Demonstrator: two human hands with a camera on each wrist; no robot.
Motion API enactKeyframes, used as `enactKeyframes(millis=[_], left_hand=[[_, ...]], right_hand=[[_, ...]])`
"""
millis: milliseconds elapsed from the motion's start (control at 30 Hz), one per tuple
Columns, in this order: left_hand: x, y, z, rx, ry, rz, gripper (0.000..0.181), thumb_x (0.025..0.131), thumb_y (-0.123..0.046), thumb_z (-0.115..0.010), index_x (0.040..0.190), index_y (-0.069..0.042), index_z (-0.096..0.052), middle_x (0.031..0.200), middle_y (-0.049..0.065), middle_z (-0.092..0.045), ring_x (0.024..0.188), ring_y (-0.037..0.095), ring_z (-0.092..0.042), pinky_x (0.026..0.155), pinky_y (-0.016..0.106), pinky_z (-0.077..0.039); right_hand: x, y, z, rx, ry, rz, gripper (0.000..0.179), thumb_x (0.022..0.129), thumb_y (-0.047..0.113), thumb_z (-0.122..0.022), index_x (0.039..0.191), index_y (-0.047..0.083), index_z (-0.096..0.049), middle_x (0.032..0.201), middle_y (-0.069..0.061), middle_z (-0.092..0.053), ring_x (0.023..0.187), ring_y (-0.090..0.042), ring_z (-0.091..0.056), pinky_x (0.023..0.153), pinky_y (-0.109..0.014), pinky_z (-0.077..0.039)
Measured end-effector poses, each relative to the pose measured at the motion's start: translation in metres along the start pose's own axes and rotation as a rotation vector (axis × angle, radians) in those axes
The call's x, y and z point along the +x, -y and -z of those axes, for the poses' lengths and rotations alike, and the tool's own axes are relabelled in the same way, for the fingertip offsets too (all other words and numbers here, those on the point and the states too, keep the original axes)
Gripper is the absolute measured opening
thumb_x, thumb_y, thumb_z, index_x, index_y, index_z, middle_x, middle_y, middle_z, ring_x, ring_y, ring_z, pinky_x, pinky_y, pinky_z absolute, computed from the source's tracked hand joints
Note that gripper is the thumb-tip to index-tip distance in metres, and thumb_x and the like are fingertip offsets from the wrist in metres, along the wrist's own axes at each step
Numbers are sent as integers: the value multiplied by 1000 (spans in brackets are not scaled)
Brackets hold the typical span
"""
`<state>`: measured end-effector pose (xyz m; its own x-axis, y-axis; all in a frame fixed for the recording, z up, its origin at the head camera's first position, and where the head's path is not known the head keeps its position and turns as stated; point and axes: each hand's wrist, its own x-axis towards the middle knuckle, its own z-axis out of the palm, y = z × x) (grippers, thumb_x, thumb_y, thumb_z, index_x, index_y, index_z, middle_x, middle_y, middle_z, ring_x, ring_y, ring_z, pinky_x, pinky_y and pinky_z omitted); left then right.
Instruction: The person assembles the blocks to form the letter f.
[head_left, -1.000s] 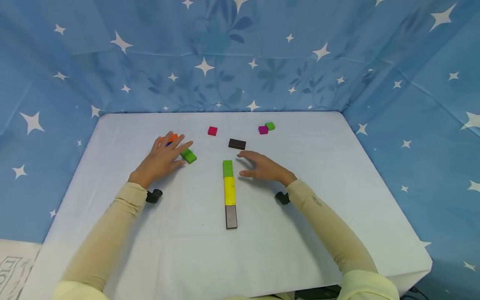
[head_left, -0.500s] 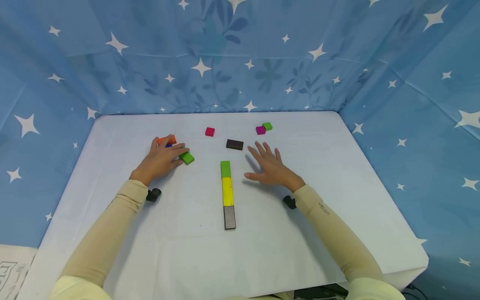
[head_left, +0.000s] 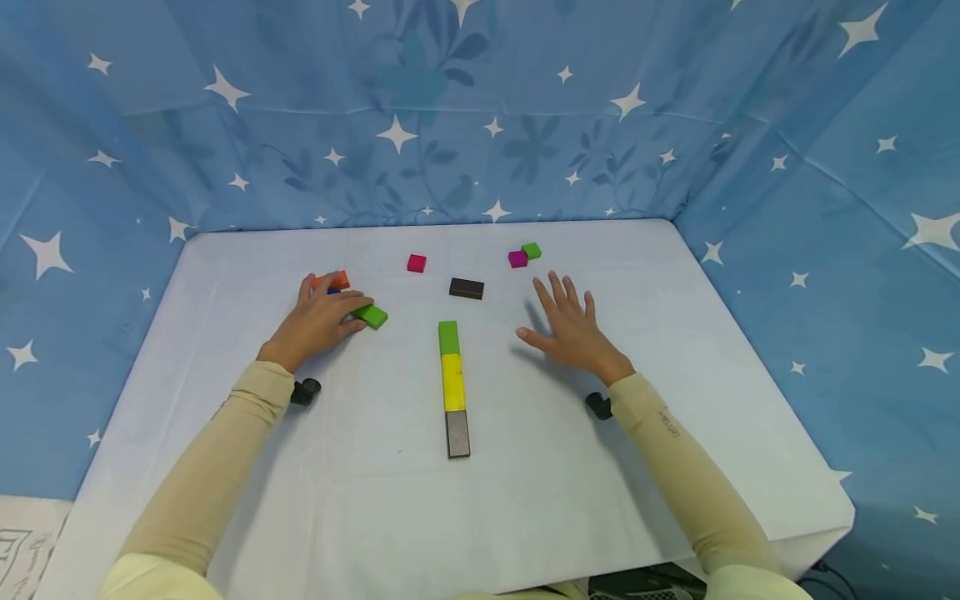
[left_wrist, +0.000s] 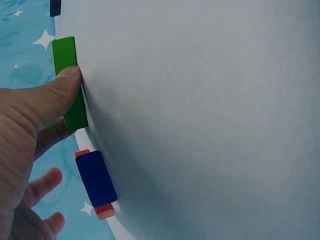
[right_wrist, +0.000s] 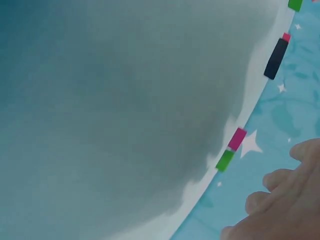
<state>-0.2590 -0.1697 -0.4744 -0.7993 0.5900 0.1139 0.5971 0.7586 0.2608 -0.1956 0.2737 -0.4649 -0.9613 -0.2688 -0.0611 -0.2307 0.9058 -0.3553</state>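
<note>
My left hand (head_left: 318,323) is at the back left, pinching a green block (head_left: 371,316) between thumb and index finger. In the left wrist view the thumb lies across the face of that block and a finger shows behind it, the other fingers spread apart. Just beyond the hand are a blue block (left_wrist: 96,178) and an orange block (head_left: 341,280), both partly covered by the fingers in the head view. My right hand (head_left: 576,333) hovers with fingers spread, holding nothing, right of a row made of a green block (head_left: 448,337), a yellow block (head_left: 453,382) and a grey block (head_left: 457,434).
Behind the row lies a black block (head_left: 467,288). Farther back are a red cube (head_left: 416,263), a magenta cube (head_left: 517,259) and a small green cube (head_left: 531,251). A white cloth covers the table (head_left: 360,500), with a blue starry curtain (head_left: 300,108) around it.
My right hand has moved right, away from the row, and its fingers have spread. The left thumb and index finger have closed on the green block.
</note>
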Motion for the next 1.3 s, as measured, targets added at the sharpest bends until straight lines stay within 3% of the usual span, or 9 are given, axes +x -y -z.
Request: enactKeyframes(millis=[600, 933, 1100, 1300], left_hand=[[-1, -5, -5, -79, -39, 26, 39, 96, -24, -84, 126, -2, -74, 123, 19, -73, 137, 46, -39, 116, 68, -15], [5, -27, -11, -183, 5, 29, 39, 98, -24, -82, 127, 0, -73, 123, 18, -72, 118, 37, -58, 108, 55, -45], [7, -41, -14, -246, 42, 69, 41, 100, -25, -80, 132, -1, -71, 126, 18, -68, 117, 35, -60, 107, 52, -50], [10, -51, -18, -280, 39, 67, 39, 101, -27, -78, 131, -3, -70, 124, 16, -67, 110, 32, -60, 105, 51, -51]], right_hand=[[-9, -34, 6, 51, -10, -76, 98, 107, 61, -54, 173, 10, -2, 178, -21, 6, 162, -43, 11, 122, -68, 12], [-13, -37, 9, 108, -22, -67, 98, 107, 54, -58, 173, 8, -2, 177, -23, 7, 162, -43, 13, 123, -66, 14], [-14, -38, 11, 102, -18, -69, 98, 108, 53, -58, 172, 7, -1, 177, -23, 7, 162, -44, 13, 123, -66, 13], [-14, -40, 11, 103, -21, -69, 98, 108, 52, -58, 172, 7, -1, 177, -24, 7, 162, -44, 12, 123, -65, 13]])
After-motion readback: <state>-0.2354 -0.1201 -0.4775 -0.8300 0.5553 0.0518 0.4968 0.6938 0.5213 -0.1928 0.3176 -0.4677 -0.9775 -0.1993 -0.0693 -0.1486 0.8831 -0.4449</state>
